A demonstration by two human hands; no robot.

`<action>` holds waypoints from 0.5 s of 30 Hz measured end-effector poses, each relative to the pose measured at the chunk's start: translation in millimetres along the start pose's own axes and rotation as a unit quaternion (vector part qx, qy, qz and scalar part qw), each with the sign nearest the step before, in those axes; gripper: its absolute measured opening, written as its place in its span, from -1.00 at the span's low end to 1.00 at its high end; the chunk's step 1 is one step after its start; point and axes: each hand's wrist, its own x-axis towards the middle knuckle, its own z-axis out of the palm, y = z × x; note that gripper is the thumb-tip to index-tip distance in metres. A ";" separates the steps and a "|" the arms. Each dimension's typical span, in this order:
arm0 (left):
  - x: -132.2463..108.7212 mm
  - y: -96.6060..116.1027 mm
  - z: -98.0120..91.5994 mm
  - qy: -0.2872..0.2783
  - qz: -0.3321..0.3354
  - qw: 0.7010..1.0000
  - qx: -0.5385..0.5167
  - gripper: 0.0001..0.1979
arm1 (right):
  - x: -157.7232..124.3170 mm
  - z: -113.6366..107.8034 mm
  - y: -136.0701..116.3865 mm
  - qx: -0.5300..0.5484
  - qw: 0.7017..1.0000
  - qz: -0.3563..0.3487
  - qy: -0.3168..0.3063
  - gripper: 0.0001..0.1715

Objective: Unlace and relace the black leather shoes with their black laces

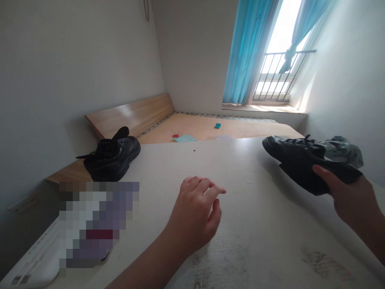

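The black shoe (pixel 300 160) is glossy leather; the tabletop (pixel 216 160) matt, scuffed laminate; the boards (pixel 129 114) smooth wood.

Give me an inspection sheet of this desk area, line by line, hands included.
Surface: scuffed white tabletop, dark marks near the front.
Things in hand: black leather lace-up shoe; matching black shoe near the far left table edge.
Clutter: crumpled grey-green cloth behind the held shoe; pixelated object at left, unreadable.
Hands: left hand empty, fingers loosely curled; right hand holds the lace-up shoe.
Cables: thin dark loop high on the wall.
Surroundings: pale wooden platform with small teal, red and pale blue items; blue curtain at a barred window.
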 end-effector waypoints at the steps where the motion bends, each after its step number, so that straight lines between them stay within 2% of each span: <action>1: 0.2 -0.1 -0.7 0.009 -0.010 1.000 0.002 -0.73 | -10.7 -3.7 -8.3 0.004 1.000 0.005 -0.014 -0.50; 5: 1.6 -1.1 -4.1 0.043 -0.052 0.998 0.002 -0.74 | -62.3 -18.7 -50.3 -0.006 0.991 -0.002 -0.130 -0.48; 9: 3.8 -3.6 -8.2 0.062 -0.108 0.992 -0.028 -0.70 | -118.2 -22.5 -85.4 0.051 0.966 -0.049 -0.249 -0.54; 13: 6.1 -8.6 -10.2 0.092 -0.153 0.980 -0.093 -0.69 | -158.6 -12.7 -96.1 0.081 0.919 -0.173 -0.346 -0.70; 15: 7.1 -10.5 -10.2 0.098 -0.164 0.974 -0.124 -0.70 | -173.3 -5.5 -95.0 0.079 0.906 -0.218 -0.354 -0.72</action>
